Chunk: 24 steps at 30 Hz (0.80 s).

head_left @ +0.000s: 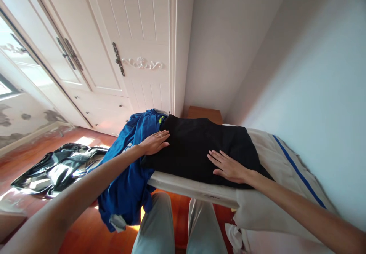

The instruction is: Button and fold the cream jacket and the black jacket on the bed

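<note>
A black garment [188, 147], its exact kind unclear, lies spread across a narrow padded board [200, 188] in front of me. Flat on its left end, fingers stretched out, rests my left hand [156, 141], with a ring on one finger. My right hand [228, 166] lies palm down on the garment's right part, fingers extended and slightly spread. A crumpled blue garment [126, 185] hangs over the board's left end, beside my left wrist and forearm, its lower edge dangling toward the floor.
Behind the board stands a white wardrobe [143, 25] with dark handles. A brown cardboard box [204, 114] sits behind the board. A beige cloth with a blue stripe [297, 166] covers the right end, against the wall [314, 75]. Shiny black plastic [60, 166] lies on the reddish floor.
</note>
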Each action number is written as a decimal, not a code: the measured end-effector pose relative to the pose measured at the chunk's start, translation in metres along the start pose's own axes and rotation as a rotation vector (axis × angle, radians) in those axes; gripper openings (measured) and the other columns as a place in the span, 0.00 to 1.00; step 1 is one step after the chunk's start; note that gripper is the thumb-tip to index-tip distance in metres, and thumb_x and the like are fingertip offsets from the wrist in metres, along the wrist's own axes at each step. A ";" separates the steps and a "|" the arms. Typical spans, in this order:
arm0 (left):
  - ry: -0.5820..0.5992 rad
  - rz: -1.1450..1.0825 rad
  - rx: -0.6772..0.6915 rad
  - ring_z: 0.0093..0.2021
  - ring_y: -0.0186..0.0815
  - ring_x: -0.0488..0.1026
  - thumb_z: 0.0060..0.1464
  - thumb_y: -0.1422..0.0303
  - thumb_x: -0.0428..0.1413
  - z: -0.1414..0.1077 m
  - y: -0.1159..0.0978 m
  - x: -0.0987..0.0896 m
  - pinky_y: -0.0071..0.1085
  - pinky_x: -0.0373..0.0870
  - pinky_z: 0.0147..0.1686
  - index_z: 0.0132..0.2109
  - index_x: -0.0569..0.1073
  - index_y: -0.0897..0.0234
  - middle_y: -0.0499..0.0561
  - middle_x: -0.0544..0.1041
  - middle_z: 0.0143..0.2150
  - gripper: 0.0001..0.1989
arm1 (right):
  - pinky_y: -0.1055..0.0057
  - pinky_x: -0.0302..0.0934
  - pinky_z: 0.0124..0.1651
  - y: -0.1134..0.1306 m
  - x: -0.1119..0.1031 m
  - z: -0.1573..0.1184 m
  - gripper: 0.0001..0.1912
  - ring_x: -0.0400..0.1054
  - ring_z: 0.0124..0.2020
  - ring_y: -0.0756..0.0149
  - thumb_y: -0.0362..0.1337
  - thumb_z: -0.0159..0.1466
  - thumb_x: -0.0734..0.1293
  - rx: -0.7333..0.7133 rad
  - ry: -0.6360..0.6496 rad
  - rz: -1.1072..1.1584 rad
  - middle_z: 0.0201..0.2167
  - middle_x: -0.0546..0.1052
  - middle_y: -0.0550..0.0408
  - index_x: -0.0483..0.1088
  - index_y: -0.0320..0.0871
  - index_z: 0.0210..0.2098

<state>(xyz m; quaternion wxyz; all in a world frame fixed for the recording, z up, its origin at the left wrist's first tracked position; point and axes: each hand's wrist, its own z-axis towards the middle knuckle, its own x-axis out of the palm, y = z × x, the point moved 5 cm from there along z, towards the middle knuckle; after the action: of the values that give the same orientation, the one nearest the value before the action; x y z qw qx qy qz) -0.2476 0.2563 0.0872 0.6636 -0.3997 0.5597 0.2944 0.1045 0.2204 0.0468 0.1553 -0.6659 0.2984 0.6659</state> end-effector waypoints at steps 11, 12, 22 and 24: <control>0.134 -0.151 -0.435 0.43 0.47 0.78 0.42 0.65 0.63 -0.115 -0.002 -0.010 0.34 0.69 0.41 0.65 0.62 0.61 0.53 0.80 0.42 0.41 | 0.49 0.44 0.72 0.108 0.001 0.054 0.46 0.45 0.72 0.51 0.56 0.65 0.65 -0.169 -0.180 -0.076 0.71 0.53 0.40 0.46 0.38 0.72; 0.110 -0.159 -0.451 0.43 0.46 0.78 0.45 0.68 0.61 -0.116 0.001 -0.009 0.33 0.69 0.40 0.64 0.63 0.62 0.51 0.80 0.40 0.38 | 0.48 0.46 0.71 0.104 0.009 0.057 0.45 0.46 0.72 0.50 0.54 0.65 0.66 -0.153 -0.175 -0.097 0.71 0.53 0.39 0.47 0.37 0.72; 0.080 0.161 -0.439 0.48 0.48 0.76 0.56 0.75 0.52 -0.126 -0.006 -0.019 0.39 0.71 0.44 0.65 0.63 0.62 0.58 0.79 0.45 0.29 | 0.49 0.53 0.69 0.080 0.043 0.043 0.33 0.51 0.70 0.51 0.44 0.71 0.59 -0.111 -0.181 -0.174 0.69 0.57 0.38 0.50 0.34 0.71; 0.019 0.245 -0.362 0.54 0.50 0.74 0.54 0.79 0.50 -0.122 -0.017 -0.025 0.43 0.70 0.50 0.69 0.57 0.67 0.63 0.76 0.53 0.35 | 0.47 0.51 0.69 0.087 0.034 0.043 0.36 0.48 0.71 0.50 0.49 0.71 0.58 -0.101 -0.183 -0.160 0.70 0.55 0.38 0.48 0.35 0.71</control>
<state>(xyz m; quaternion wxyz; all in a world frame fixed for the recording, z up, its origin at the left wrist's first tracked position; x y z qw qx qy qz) -0.3000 0.1444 0.1088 0.5350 -0.4442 0.5481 0.4647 0.0157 0.1728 0.0269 0.2007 -0.6312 0.1950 0.7234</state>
